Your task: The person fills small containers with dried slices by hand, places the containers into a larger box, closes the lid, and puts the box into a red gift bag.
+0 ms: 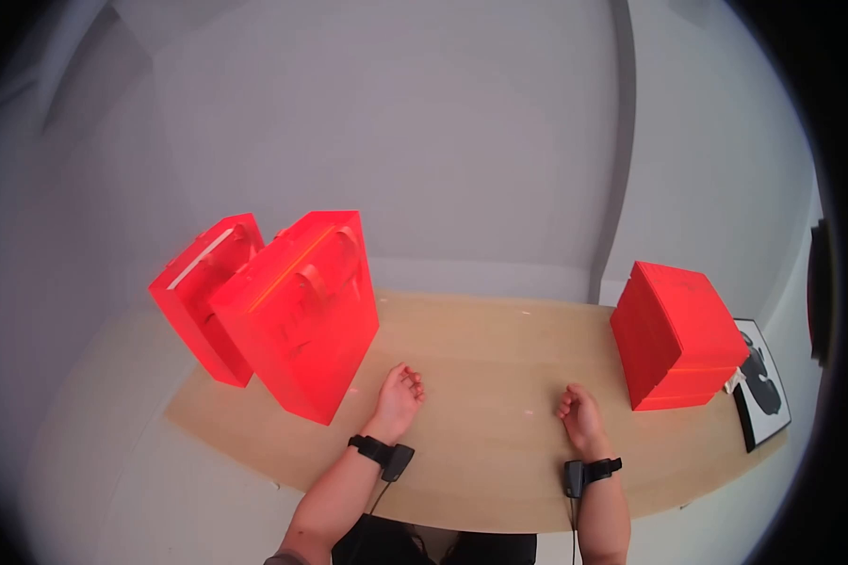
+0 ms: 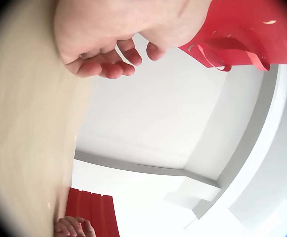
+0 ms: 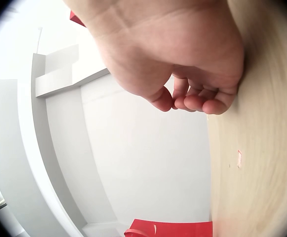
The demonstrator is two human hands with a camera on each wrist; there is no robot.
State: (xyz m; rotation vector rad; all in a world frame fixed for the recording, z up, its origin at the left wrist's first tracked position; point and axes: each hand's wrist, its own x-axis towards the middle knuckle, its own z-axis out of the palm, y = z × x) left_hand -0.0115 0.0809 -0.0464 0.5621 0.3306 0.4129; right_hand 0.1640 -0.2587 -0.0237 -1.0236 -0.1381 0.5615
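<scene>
My left hand (image 1: 400, 400) rests on the wooden table with its fingers loosely curled and nothing in them. Close beyond it on the left stands a large red gift bag (image 1: 301, 330) with ribbon handles, and a second red bag (image 1: 203, 301) stands behind that one. On the other side, my right hand (image 1: 582, 419) lies on the table too, its fingers loosely bent and holding nothing. Nearest to it is a stack of red boxes (image 1: 678, 330) at the right. The left wrist view shows the bag's ribbon handles (image 2: 227, 47) above the thumb side of the left hand (image 2: 118, 29).
The light wooden table (image 1: 481, 377) runs between the bags and the boxes. A framed black-and-white picture (image 1: 765, 386) leans at the right end, beside the boxes. A grey wall (image 1: 462, 141) rises behind the table. Each wrist wears a strapped black camera (image 1: 399, 461) with a cable.
</scene>
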